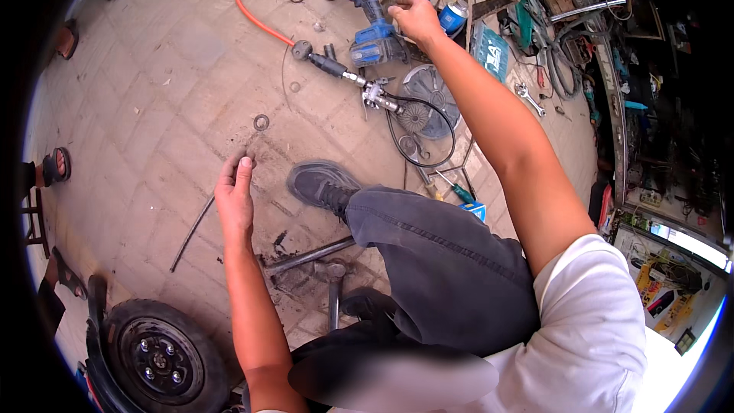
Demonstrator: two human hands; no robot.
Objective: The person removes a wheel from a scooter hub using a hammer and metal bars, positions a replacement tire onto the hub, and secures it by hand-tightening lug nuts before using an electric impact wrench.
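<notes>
My left hand (235, 197) is held out low over the paved floor, thumb raised beside the fingers, with nothing visible in it. A metal ring (261, 122) lies beyond its fingertips, and a thin black rod (191, 234) lies to its left. My right hand (417, 20) reaches far forward, fingers loosely bent and seemingly holding nothing. Just left of it stands a blue cordless impact wrench (370, 19); a blue can (453, 17) is close on its right. Nearer me lies an air tool (330, 66) joined to an orange hose (260, 19), beside a round grey disc (433, 95).
A black-tyred wheel (162, 358) lies at the lower left. Metal bars (312, 257) are by my shoe (321, 183). Screwdrivers (459, 191), a small blue box (474, 210) and wrenches (529, 99) lie to the right. Other people's sandalled feet (56, 166) line the left edge.
</notes>
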